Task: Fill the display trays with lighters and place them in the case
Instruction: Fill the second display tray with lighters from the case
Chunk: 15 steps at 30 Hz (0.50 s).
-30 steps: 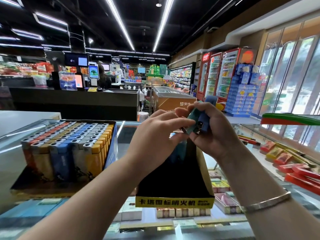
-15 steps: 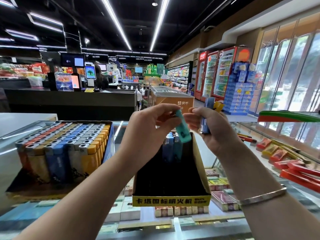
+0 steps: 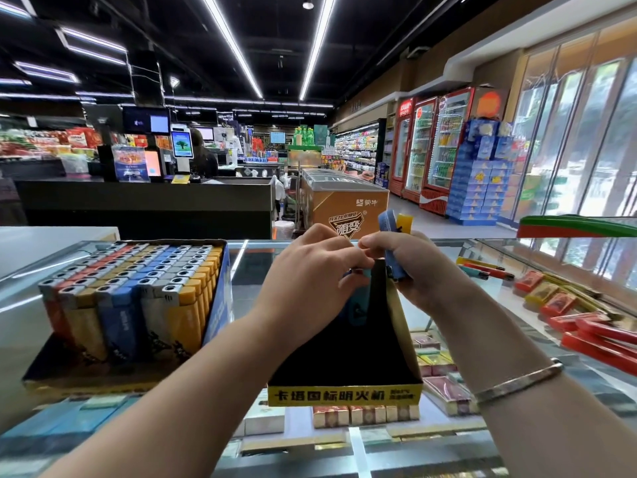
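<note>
Both hands are working at the far end of a black display tray [image 3: 344, 357] that is sitting on the glass bench [image 3: 248, 267] near its front edge, its yellow front lip carrying printed characters. The left hand [image 3: 310, 288] is reaching down into the far end of the tray with fingers curled, pinching a teal lighter [image 3: 358, 305] that is standing partly inside the tray; most of that lighter is hidden behind the hand. The right hand [image 3: 413, 270] is hovering just beside the tray's far right wall, gripping a small bundle of lighters [image 3: 393, 243], a blue one and a yellow one showing above the fingers; how many it holds cannot be told. A metal bracelet [image 3: 517, 382] is sitting on the right wrist. Toward the left edge of the bench a second tray, the full tray [image 3: 220, 294], is standing well apart from the black one, packed with upright lighters in rows of red, yellow, blue and grey. Near the right edge of the bench two loose lighters [image 3: 486, 269] are lying flat on the glass. Under the glass, cartons and packs [image 3: 444, 384] are showing inside the case, with red cartons [image 3: 599, 339] stacked toward the right side.
</note>
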{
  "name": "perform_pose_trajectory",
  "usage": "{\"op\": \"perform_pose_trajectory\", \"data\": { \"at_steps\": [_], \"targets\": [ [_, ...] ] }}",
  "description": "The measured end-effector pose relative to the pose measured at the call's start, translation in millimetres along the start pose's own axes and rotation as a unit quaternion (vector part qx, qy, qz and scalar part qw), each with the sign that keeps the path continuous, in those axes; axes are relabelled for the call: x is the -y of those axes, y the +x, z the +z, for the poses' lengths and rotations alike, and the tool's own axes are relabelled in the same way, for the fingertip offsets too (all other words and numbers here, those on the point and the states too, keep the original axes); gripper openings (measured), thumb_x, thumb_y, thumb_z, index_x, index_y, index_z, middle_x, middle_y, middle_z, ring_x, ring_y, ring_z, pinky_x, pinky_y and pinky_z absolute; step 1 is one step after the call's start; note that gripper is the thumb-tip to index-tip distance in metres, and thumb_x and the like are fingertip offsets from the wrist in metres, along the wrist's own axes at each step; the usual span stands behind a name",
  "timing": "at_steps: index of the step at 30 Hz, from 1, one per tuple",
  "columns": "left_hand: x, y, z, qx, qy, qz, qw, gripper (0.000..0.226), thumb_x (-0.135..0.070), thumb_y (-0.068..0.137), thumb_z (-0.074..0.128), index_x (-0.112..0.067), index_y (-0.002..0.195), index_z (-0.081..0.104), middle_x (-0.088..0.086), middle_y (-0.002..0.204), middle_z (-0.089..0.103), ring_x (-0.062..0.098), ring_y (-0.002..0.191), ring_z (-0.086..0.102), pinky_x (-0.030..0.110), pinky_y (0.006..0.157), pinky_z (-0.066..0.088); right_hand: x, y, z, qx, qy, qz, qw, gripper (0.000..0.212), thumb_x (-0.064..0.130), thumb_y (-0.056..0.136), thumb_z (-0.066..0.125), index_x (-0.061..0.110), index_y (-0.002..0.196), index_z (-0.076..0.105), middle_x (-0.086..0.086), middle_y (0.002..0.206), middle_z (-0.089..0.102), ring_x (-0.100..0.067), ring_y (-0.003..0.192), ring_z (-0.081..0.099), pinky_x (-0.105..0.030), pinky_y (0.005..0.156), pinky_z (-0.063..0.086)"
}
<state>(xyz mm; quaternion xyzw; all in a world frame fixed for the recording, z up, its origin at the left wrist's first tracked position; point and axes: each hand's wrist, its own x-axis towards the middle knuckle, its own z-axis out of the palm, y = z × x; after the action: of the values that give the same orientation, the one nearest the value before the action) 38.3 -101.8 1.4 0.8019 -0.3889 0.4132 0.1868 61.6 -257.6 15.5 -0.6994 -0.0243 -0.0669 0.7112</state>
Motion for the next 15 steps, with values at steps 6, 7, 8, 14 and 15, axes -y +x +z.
{"op": "perform_pose_trajectory", "data": {
  "at_steps": [6, 7, 8, 14, 15],
  "targets": [
    [4.2, 1.8, -1.1, 0.028, 0.037, 0.006, 0.999, 0.018, -0.025, 0.074, 0.076, -0.025, 0.092, 0.074, -0.006, 0.095, 0.068, 0.023, 0.096, 0.055, 0.037, 0.074, 0.050, -1.8, 0.0, 0.4, 0.010, 0.000, 0.014, 1.000, 0.013, 0.010, 0.082, 0.064, 0.007, 0.092, 0.058, -0.012, 0.079, 0.058, -0.024, 0.079, 0.060, -0.046, 0.089, 0.048],
    [5.4, 1.8, -1.8, 0.047, 0.038, -0.009, 0.998, 0.018, -0.027, 0.075, 0.074, -0.028, 0.093, 0.073, -0.006, 0.100, 0.066, 0.022, 0.100, 0.053, 0.037, 0.077, 0.048, -2.2, -0.1, 0.5, 0.014, 0.001, 0.015, 1.000, 0.012, 0.012, 0.082, 0.064, 0.008, 0.091, 0.058, -0.011, 0.078, 0.058, -0.023, 0.078, 0.060, -0.045, 0.088, 0.048],
    [6.3, 1.9, -2.6, 0.066, 0.030, -0.027, 0.997, 0.018, -0.029, 0.077, 0.072, -0.030, 0.095, 0.073, -0.007, 0.104, 0.064, 0.021, 0.103, 0.050, 0.037, 0.080, 0.047, -2.2, 0.1, 0.6, 0.017, 0.003, 0.013, 1.000, 0.011, 0.014, 0.083, 0.064, 0.009, 0.089, 0.057, -0.010, 0.076, 0.058, -0.022, 0.076, 0.060, -0.044, 0.087, 0.049],
    [8.1, 1.9, -4.9, 0.130, -0.066, -0.134, 0.980, 0.023, -0.033, 0.086, 0.061, -0.037, 0.107, 0.067, -0.017, 0.108, 0.060, 0.008, 0.101, 0.053, 0.038, 0.082, 0.049, -1.9, -0.1, 1.6, -0.017, 0.024, -0.004, 1.000, 0.018, 0.026, 0.087, 0.063, 0.009, 0.081, 0.057, -0.013, 0.078, 0.060, -0.025, 0.076, 0.061, -0.041, 0.077, 0.052],
    [7.7, 1.1, -5.5, 0.134, -0.077, -0.138, 0.978, 0.024, -0.034, 0.086, 0.061, -0.038, 0.109, 0.066, -0.018, 0.107, 0.059, 0.007, 0.100, 0.053, 0.037, 0.082, 0.049, -1.8, 0.3, 1.4, -0.043, 0.032, -0.017, 0.998, 0.022, 0.030, 0.087, 0.062, 0.011, 0.079, 0.057, -0.013, 0.077, 0.061, -0.026, 0.078, 0.062, -0.041, 0.075, 0.050]
  ]
}}
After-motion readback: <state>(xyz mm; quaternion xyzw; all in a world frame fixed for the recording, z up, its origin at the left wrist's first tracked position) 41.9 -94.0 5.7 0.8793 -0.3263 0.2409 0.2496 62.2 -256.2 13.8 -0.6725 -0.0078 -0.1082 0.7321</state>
